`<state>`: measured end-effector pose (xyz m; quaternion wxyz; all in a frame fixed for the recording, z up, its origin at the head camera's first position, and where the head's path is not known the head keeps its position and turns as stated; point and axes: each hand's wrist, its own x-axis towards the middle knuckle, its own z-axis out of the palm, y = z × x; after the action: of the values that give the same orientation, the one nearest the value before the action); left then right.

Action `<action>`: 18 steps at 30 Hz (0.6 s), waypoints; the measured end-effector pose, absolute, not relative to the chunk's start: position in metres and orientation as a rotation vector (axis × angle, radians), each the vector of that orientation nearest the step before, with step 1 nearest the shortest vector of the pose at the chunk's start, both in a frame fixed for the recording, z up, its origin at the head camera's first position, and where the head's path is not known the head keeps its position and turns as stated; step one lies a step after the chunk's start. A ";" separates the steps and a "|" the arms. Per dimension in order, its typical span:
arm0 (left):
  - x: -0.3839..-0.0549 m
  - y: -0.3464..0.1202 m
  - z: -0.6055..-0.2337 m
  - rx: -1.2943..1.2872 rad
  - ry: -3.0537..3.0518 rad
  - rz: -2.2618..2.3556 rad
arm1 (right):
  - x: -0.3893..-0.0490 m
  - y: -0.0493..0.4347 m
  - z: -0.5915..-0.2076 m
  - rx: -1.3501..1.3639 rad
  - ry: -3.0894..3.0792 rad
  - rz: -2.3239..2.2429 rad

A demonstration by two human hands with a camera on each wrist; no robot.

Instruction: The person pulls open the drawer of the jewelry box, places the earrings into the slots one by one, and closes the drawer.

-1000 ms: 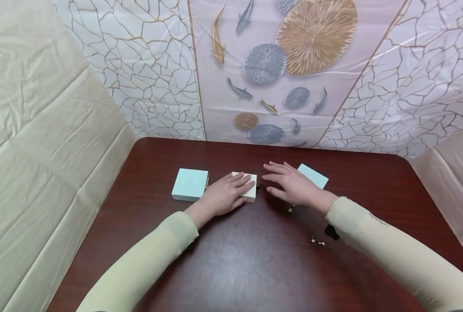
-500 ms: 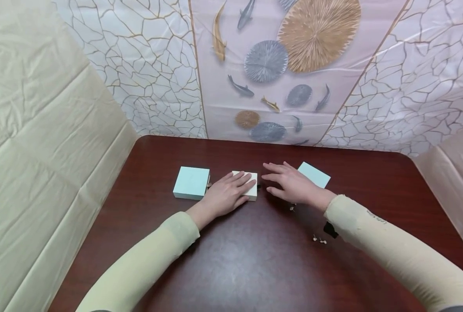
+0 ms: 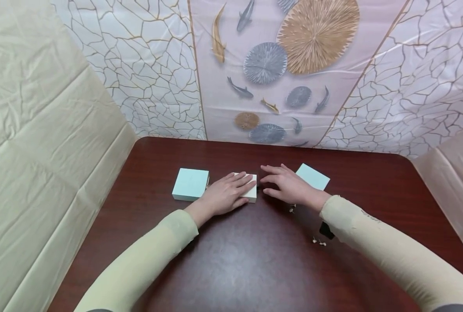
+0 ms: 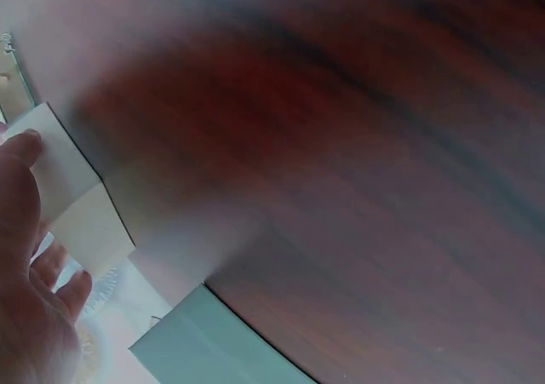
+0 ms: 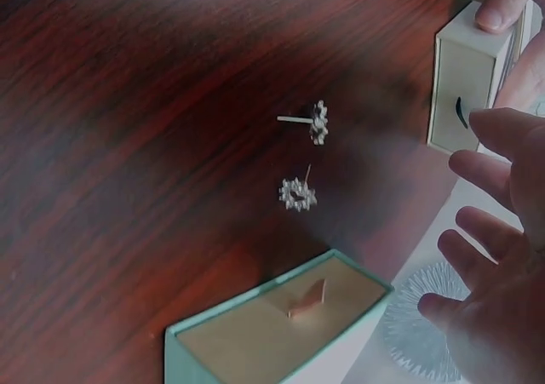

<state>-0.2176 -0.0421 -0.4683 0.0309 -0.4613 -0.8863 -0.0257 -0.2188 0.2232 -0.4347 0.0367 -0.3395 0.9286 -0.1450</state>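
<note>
"Where does the widest view sit?"
"On the wearer's head, facing forward and down over the table (image 3: 223, 268) to its far edge; both far corners show."
"And the wrists?"
"Each looks tilted across the surface from close in: one beside the left hand (image 4: 38, 320), one beside the right hand (image 5: 511, 307)."
"Shared ground?"
"The white drawer box (image 5: 453, 77) appears in all three."

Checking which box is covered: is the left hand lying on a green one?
No, the left hand lies across the small white box.
</note>
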 end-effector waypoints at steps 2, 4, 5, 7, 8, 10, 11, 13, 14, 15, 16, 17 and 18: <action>-0.219 -0.043 -0.470 -1.432 -2.723 -0.096 | -0.220 0.222 -0.436 -1.036 2.840 -0.465; -0.220 -0.043 -0.471 -1.436 -2.717 -0.108 | -0.221 0.220 -0.438 -1.027 2.830 -0.491; -0.220 -0.044 -0.472 -1.438 -2.715 -0.116 | -0.221 0.219 -0.438 -1.018 2.825 -0.502; -0.220 -0.045 -0.472 -1.444 -2.708 -0.128 | -0.223 0.217 -0.440 -1.009 2.820 -0.516; -0.220 -0.045 -0.472 -1.446 -2.706 -0.128 | -0.224 0.216 -0.441 -1.006 2.816 -0.523; -0.220 -0.045 -0.471 -1.450 -2.699 -0.120 | -0.225 0.216 -0.443 -0.994 2.810 -0.542; -0.220 -0.045 -0.471 -1.451 -2.693 -0.120 | -0.225 0.216 -0.443 -0.987 2.809 -0.551; -0.221 -0.044 -0.472 -1.448 -2.688 -0.105 | -0.226 0.215 -0.444 -0.983 2.805 -0.577; -0.221 -0.044 -0.472 -1.446 -2.687 -0.102 | -0.226 0.215 -0.445 -0.981 2.805 -0.588; -0.221 -0.044 -0.472 -1.443 -2.690 -0.096 | -0.227 0.214 -0.445 -0.982 2.805 -0.598; -0.221 -0.044 -0.472 -1.441 -2.694 -0.094 | -0.227 0.213 -0.446 -0.985 2.806 -0.607; -0.221 -0.045 -0.472 -1.439 -2.700 -0.094 | -0.228 0.212 -0.447 -0.990 2.807 -0.611; -0.221 -0.045 -0.472 -1.439 -2.703 -0.092 | -0.228 0.210 -0.448 -0.993 2.809 -0.613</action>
<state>-0.2211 -0.0452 -0.4719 0.0392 -0.4693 -0.8816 -0.0301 -0.2283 0.2103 -0.4478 0.0500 -0.3260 0.9223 -0.2013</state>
